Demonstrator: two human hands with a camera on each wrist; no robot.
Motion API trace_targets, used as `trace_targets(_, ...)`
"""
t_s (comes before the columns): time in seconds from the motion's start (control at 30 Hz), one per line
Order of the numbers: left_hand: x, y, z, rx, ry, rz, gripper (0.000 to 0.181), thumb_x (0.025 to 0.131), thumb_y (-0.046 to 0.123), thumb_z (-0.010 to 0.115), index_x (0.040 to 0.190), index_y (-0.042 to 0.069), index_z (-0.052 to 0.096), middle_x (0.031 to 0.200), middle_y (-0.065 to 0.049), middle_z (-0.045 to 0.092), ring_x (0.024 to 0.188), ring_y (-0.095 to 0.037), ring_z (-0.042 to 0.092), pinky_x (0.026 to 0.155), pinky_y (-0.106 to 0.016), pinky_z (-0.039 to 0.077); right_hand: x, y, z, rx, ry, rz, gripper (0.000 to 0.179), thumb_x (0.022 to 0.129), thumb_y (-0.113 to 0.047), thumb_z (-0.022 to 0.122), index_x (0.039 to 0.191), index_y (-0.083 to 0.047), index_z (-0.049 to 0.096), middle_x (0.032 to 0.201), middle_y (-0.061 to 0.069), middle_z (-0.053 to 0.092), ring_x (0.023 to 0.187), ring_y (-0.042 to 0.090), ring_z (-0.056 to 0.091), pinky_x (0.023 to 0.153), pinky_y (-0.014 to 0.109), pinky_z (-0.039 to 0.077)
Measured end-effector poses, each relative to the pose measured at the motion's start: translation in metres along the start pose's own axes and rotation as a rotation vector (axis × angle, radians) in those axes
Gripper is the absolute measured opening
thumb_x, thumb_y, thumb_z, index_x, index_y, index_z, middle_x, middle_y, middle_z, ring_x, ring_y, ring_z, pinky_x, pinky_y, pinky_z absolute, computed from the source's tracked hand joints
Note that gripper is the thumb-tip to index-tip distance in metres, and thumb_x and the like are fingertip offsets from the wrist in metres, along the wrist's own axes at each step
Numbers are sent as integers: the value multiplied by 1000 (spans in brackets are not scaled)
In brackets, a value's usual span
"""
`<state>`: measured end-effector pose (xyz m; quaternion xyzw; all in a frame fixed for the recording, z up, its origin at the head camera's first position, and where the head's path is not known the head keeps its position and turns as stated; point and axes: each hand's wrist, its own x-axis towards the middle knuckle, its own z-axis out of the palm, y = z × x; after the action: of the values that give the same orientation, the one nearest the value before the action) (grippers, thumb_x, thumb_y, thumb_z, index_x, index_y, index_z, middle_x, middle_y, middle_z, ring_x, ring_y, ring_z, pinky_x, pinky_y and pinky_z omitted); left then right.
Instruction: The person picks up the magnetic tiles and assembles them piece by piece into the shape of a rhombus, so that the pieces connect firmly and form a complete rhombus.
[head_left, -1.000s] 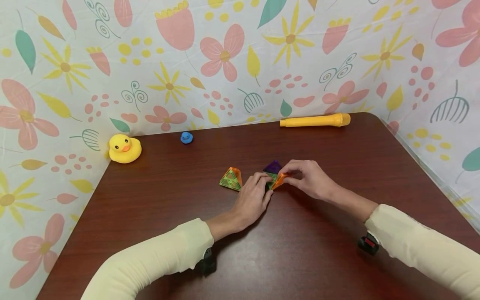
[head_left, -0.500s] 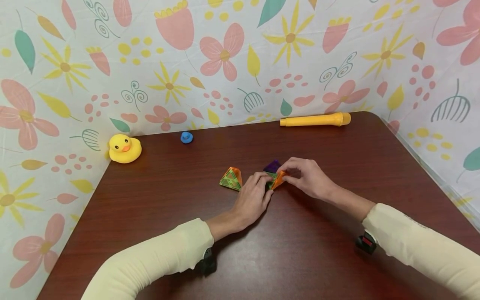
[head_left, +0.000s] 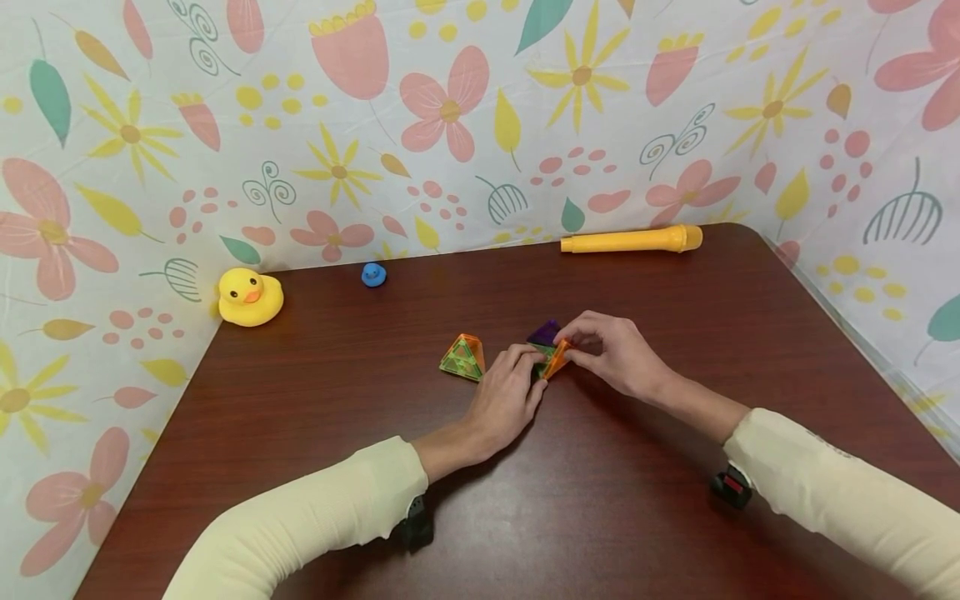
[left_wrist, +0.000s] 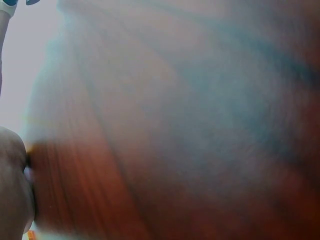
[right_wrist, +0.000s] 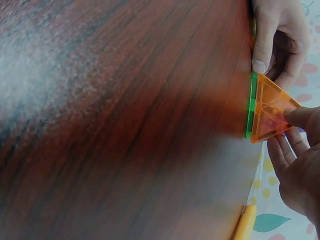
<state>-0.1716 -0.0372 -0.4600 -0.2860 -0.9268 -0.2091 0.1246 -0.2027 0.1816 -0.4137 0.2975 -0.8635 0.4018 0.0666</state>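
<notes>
In the head view my right hand [head_left: 622, 358] pinches a see-through orange triangular magnetic tile [right_wrist: 265, 112] by its upper corner, thumb on one face and fingers behind. The tile stands tilted along the edge of a green magnetic tile [right_wrist: 251, 107] lying flat. My left hand [head_left: 504, 404] holds the green tile down, its thumb at the tile's near corner, and covers part of it. A dark purple triangular tile [head_left: 544, 332] adjoins the green one on the far side. Left of my left hand stands a small green-and-orange tile pyramid [head_left: 462, 358].
A yellow duck [head_left: 251, 298] sits at the table's back left corner, with a small blue duck [head_left: 373, 275] to its right. A yellow toy microphone [head_left: 630, 241] lies along the back edge. Flower-print cloth [head_left: 450, 192] rises behind the brown table [head_left: 600, 517].
My right hand has shifted slightly up and left, with the orange tile still pinched. The left hand and the pyramid have stayed in place.
</notes>
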Motion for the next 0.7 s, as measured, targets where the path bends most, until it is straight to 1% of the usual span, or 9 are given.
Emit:
trace_targets(0.17, 0, 0, 1, 5, 4, -2, 31, 106, 21, 70, 131, 4, 67, 138, -8, 60, 118, -21, 62, 98, -29, 55, 0, -1, -1, 3, 15, 14, 23, 89, 10, 81, 109, -1, 78, 105, 7, 71, 96, 25, 71, 88, 49, 62)
trace_targets(0.4, 1, 0, 1, 1, -5, -13, 32, 106, 21, 70, 133, 4, 67, 138, -7, 59, 119, -21, 62, 97, -30, 55, 0, 0, -1, -61, 47, 0, 19, 89, 5, 83, 105, -5, 80, 111, 7, 68, 95, 27, 69, 85, 50, 61)
trace_targets(0.53, 1, 0, 1, 2, -12, -17, 32, 106, 21, 69, 133, 4, 67, 138, -7, 59, 119, -21, 62, 98, -30, 55, -1, 0, -1, -66, 53, -11, 19, 89, 6, 84, 103, -6, 80, 121, 12, 67, 105, 32, 69, 88, 54, 60)
trace_targets(0.63, 1, 0, 2, 5, -15, -17, 32, 106, 21, 69, 133, 5, 67, 138, -7, 59, 120, -21, 62, 98, -30, 55, 0, 0, -2, -63, 52, -12, 18, 89, 6, 83, 104, -5, 80, 128, 14, 68, 115, 35, 68, 92, 55, 59)
trace_targets(0.7, 1, 0, 2, 8, -15, -18, 32, 106, 22, 69, 133, 5, 67, 138, -7, 59, 120, -21, 61, 99, -30, 55, 1, -1, -2, -59, 46, -8, 18, 89, 5, 83, 104, -4, 80, 130, 15, 70, 119, 36, 68, 94, 56, 58)
